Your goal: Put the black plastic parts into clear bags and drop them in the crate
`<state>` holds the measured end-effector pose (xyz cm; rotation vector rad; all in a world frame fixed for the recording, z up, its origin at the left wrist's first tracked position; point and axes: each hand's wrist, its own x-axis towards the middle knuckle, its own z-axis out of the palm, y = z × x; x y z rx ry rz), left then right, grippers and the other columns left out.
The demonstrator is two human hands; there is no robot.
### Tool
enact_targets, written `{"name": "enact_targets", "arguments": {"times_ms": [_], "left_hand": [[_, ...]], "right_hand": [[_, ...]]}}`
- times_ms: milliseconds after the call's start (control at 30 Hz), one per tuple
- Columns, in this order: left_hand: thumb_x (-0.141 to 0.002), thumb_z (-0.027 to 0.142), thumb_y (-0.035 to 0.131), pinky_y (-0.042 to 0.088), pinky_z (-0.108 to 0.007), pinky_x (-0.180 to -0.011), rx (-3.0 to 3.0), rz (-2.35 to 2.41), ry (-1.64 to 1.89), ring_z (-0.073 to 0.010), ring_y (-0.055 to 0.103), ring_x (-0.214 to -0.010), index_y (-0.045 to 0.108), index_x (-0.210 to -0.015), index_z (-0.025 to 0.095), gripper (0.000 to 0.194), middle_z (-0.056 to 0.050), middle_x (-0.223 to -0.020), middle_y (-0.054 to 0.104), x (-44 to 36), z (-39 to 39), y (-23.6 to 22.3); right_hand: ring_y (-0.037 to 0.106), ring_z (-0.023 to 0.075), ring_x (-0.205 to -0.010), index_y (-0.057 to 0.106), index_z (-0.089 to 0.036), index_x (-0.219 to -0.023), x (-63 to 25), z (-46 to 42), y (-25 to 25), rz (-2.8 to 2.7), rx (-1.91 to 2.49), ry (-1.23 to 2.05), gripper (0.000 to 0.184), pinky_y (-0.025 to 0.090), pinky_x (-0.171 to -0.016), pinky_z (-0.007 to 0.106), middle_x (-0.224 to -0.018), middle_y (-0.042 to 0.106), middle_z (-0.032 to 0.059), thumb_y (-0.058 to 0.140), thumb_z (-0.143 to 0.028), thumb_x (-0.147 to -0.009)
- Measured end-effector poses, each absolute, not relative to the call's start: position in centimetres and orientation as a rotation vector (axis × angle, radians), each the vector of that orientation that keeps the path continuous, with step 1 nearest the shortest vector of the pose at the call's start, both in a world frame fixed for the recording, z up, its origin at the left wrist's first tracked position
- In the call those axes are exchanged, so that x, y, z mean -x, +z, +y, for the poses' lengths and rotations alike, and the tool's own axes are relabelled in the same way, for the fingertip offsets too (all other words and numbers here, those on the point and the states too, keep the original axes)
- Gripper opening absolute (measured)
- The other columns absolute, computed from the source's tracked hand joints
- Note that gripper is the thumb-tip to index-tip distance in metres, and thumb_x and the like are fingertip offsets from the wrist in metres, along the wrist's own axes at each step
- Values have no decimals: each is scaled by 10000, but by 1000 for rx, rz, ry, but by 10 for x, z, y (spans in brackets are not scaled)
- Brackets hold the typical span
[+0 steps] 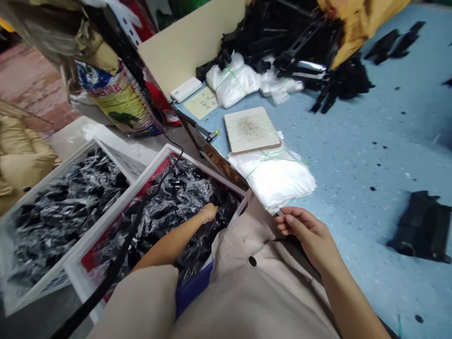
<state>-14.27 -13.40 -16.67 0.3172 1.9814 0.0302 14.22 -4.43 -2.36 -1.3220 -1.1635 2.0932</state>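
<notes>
My left hand [211, 212] reaches down into a white crate [164, 153] packed with black pieces in clear plastic bags [176, 183]. Its fingers are hidden among the bagged pieces, so what it grips, if anything, does not show. At the edge of the blue table, my right hand [300, 225] has thumb and fingers pinched together at the near corner of a stack of clear plastic bags [286, 181]. A green tie crosses the stack, and a flat, pale square block [250, 129] with a scuffed top lies on it.
A second white crate [19, 301] of bagged black pieces stands further left. Black parts [278, 28] are heaped at the table's back, beside a wrapped white bundle [233, 80], a yellow note [201, 102] and a white box-shaped device [186, 90]. More black pieces [422, 226] lie right.
</notes>
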Motion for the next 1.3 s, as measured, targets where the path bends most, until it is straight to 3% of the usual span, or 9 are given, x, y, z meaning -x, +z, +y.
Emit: {"name": "enact_targets", "arguments": {"times_ms": [200,333,467,633,800,1000,1133,1200,1300], "left_hand": [[-899,475,413,520,-216,-698,-457,2083,27,-55,580,-765,544,-1114,94,457,-53,-913,619,149,-155,-166],[-866,339,465,465,-337,-1035,-783,2154,64,-196,493,-1270,327,-1418,108,614,-186,-1423,411,113,-188,-165],[-839,300,418,304,-544,-1154,-1343,2253,-238,-306,340,-1408,369,-1445,243,610,-101,-1551,277,104,-247,-186],[-845,269,349,263,-525,-1192,-1521,2344,-600,-297,312,-1440,412,-1429,197,591,-116,-1532,316,109,-284,-220],[-841,165,269,339,-520,-1144,-1525,2395,-650,-297,326,-1437,377,-1447,173,616,-149,-1538,281,88,-280,-208],[-734,285,544,449,-495,-1015,-1265,1900,-718,-319,500,-1300,488,-1353,134,640,-214,-1432,437,103,-208,-126],[-863,375,381,487,-327,-944,-1369,1807,-522,-166,650,-971,661,-987,182,362,-92,-1020,688,104,-132,-56],[-906,445,306,485,-287,-916,-1581,1888,-124,-126,619,-930,623,-1000,181,423,-73,-991,665,85,-98,-30],[-847,503,469,470,-342,-951,-2091,1909,493,-180,554,-1046,607,-1061,140,443,-129,-1091,612,47,-56,-12]], "right_hand": [[609,118,-762,608,-151,-1085,-164,-52,-32,-1025,1392,2067,479,527,-668,230,-962,646,92,738,-467,-748],[612,115,-757,611,-135,-1063,-165,-55,-24,-1046,1348,2044,453,526,-680,243,-957,653,96,707,-469,-772],[608,110,-748,608,-134,-1069,-174,-47,-15,-1107,1319,1893,434,516,-685,250,-940,655,86,658,-475,-806],[597,142,-833,613,-151,-1081,-226,-5,-8,-1407,1504,1229,386,502,-809,311,-1003,638,92,554,-458,-854],[491,304,-1135,566,-100,-1250,-301,33,-16,-1664,2159,245,505,389,-982,455,-1201,511,201,515,-386,-838],[554,268,-962,595,-71,-1170,-341,32,-42,-1782,2279,383,482,436,-857,385,-1046,577,188,477,-414,-853],[558,181,-808,637,-133,-1050,-335,27,-47,-1377,1958,862,437,453,-727,295,-956,624,100,545,-461,-776],[536,138,-729,635,-151,-1040,-316,22,-45,-1153,1720,1120,467,452,-654,250,-916,621,63,613,-496,-727],[494,98,-652,638,-162,-1021,-279,13,-40,-970,1512,1404,483,444,-593,216,-855,601,29,691,-498,-679]]}}
